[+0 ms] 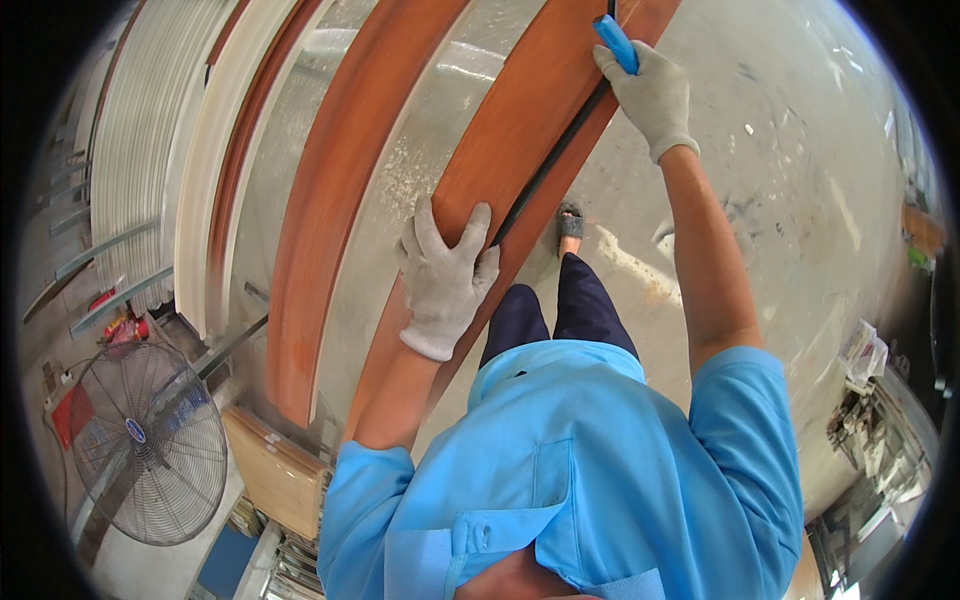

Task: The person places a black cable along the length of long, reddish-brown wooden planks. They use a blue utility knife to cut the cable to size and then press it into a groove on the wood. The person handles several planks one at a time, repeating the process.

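Where our two gloved hands reach forward, a long reddish-brown board (530,105) slants across the view, from beside our legs up to the top edge, with a black strip (562,145) running along it. Our right hand (652,95) is closed around a blue handle (616,44) above the far part of the board, close to that strip; we cannot tell exactly where the tool's tip is. Our left hand (445,285) rests on the nearer part with its fingers spread, grasping nothing, its thumb near the strip's lower end.

To the left, apart from the first, we see a second brown board (335,190), then narrower strips and a stack of white panels (150,120). At lower left, a round fan (148,443) stands near a tan wooden panel (278,475). We wear a light blue shirt (620,450) and dark pants (590,300); one grey slipper (570,222) shows on the pale floor (780,190).
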Motion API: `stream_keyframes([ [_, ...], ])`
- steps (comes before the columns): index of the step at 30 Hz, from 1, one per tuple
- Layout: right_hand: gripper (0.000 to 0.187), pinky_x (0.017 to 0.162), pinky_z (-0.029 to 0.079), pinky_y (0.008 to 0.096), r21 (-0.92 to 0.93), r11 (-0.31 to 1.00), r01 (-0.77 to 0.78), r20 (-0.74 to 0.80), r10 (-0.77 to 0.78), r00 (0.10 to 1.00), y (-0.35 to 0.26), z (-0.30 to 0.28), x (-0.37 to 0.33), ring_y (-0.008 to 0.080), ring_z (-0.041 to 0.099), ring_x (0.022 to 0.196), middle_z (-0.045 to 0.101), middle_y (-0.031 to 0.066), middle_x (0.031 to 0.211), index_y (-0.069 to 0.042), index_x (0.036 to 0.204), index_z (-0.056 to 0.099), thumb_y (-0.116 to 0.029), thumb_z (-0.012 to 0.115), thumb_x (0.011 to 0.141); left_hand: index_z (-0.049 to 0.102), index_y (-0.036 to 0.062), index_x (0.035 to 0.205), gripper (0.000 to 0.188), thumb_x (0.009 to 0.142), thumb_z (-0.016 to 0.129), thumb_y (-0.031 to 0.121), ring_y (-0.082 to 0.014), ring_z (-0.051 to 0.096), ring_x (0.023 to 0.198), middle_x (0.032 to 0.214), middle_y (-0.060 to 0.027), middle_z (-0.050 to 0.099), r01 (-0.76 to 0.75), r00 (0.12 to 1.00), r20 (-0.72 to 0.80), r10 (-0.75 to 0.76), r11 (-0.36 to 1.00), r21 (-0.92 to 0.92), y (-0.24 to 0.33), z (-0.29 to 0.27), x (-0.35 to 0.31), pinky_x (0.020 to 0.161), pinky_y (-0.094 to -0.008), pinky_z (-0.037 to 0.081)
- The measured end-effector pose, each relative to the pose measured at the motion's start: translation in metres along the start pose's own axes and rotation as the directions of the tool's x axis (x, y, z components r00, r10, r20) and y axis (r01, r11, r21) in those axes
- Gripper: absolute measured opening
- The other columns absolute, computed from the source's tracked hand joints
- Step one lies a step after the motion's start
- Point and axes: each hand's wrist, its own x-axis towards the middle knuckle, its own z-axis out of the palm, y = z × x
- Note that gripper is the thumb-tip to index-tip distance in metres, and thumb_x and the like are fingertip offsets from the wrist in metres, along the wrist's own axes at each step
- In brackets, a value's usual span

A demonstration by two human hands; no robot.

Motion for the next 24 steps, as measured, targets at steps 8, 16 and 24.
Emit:
stream_keyframes([
  [8, 0.046, 0.065, 0.052, 0.0427, 0.023, 0.998, 0.056, -0.079, -0.054, 0.995, -0.001, 0.003, -0.003, 0.036, 0.069, 0.069, 0.069, 0.0176, 0.073, -0.007, 0.088, 0.071, -0.053, 0.069, 0.092, 0.063, 0.0276, 0.133, 0.05, 0.084, 0.075, 0.033, -0.0458, 0.052, 0.112, 0.135, -0.0286, 0.044, -0.047, 0.998, -0.036, 0.045, 0.997, -0.054, 0.022, 0.017, 0.078, 0.091, -0.0569, 0.046],
  [16, 0.039, 0.07, 0.055, 0.0484, 0.155, 0.985, -0.078, 0.009, 0.078, 0.997, 0.001, 0.0, -0.001, 0.0369, 0.072, 0.077, 0.071, 0.0173, 0.078, -0.008, 0.085, 0.069, -0.046, 0.069, 0.091, 0.062, 0.0262, 0.137, 0.051, 0.088, 0.072, 0.035, -0.0499, 0.047, 0.125, 0.14, -0.031, 0.043, -0.062, 0.998, -0.031, 0.058, 0.987, -0.15, 0.055, 0.032, 0.179, 0.106, -0.0576, 0.039],
  [24, 0.02, 0.053, 0.044, 0.022, 0.921, -0.212, -0.326, 0.327, -0.03, 0.944, 0.047, -0.053, 0.087, 0.0069, 0.052, 0.059, 0.071, 0.0103, 0.087, 0.002, 0.101, 0.068, -0.017, 0.07, 0.095, 0.062, 0.0278, 0.139, 0.053, 0.088, 0.073, 0.035, -0.0495, 0.044, 0.129, 0.146, -0.0304, 0.041, -0.024, 0.999, 0.024, 0.027, 0.994, -0.107, 0.053, 0.034, 0.179, 0.11, -0.0577, 0.035],
])
